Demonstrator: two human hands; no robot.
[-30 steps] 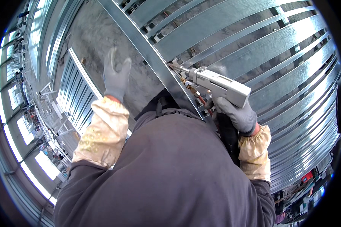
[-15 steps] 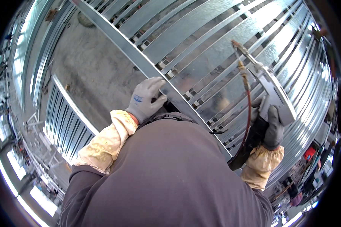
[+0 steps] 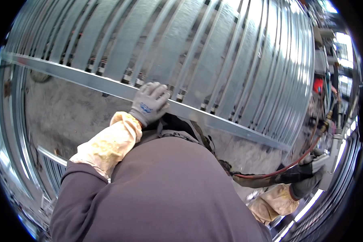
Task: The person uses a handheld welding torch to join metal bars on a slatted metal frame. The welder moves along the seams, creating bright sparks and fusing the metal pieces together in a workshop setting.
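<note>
A wide shiny metal panel [image 3: 169, 48] of long parallel slats spans the area in front of me, edged on my side by a flat rail [image 3: 101, 83]. My left hand [image 3: 150, 103], in a grey glove, lies on this rail with its fingers stretched out toward the slats. Far to the right, beyond the panel's end, my right hand [image 3: 308, 184] is closed round a pale-bodied welding gun [image 3: 330, 164], partly lost against the bright background. From the gun a red hose [image 3: 296, 162] and a thick dark cable [image 3: 262, 181] run back toward my waist.
Long metal profiles [image 3: 18, 97] stand along the left, and a smaller slatted panel [image 3: 50, 171] lies at the lower left. Grey concrete floor [image 3: 76, 107] shows between them and the rail. A red object [image 3: 318, 85] sits among clutter past the panel's right end.
My view has turned to the right. The welding gun in my right hand has swung from above the slats out past the panel's right end. My left hand stays at the rail, its fingers now flatter.
</note>
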